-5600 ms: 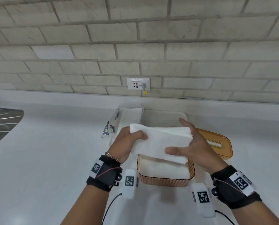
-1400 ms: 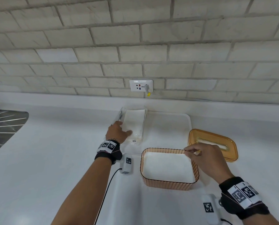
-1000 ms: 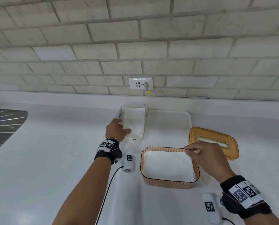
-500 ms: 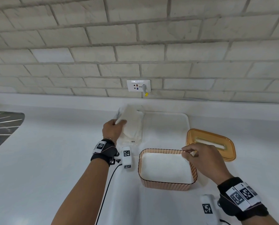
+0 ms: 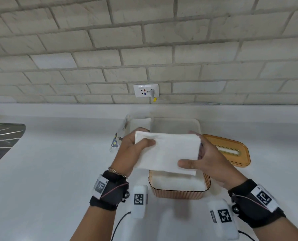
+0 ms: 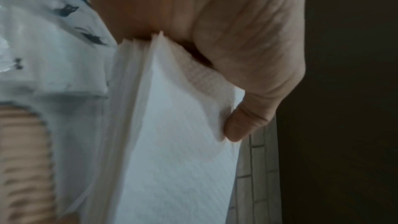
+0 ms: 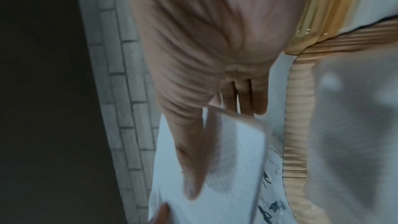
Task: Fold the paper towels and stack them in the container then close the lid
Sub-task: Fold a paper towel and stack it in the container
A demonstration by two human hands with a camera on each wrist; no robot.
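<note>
Both hands hold a folded stack of white paper towels (image 5: 167,152) in the air, above the far half of the ribbed amber container (image 5: 179,194). My left hand (image 5: 136,146) grips its left end, thumb on top (image 6: 239,130). My right hand (image 5: 195,157) holds the right end, thumb on top and fingers underneath (image 7: 254,98). The towel stack (image 6: 172,142) shows several layers at its edge. White towels line the container's floor. The amber lid (image 5: 229,150) with a slot lies on the counter to the right. The towel stack (image 7: 215,168) is blurred in the right wrist view.
A clear printed wrapper with more towels (image 5: 139,123) lies behind my left hand, next to a white tray (image 5: 177,124). A wall socket (image 5: 146,90) sits on the brick wall. A dark grooved drainboard (image 5: 2,138) is at far left on the white counter (image 5: 49,162).
My left hand pulled a towel stack out of the wrapper and brought it toward me over the container. My right hand left the container's rim and took hold of the stack's right end.
</note>
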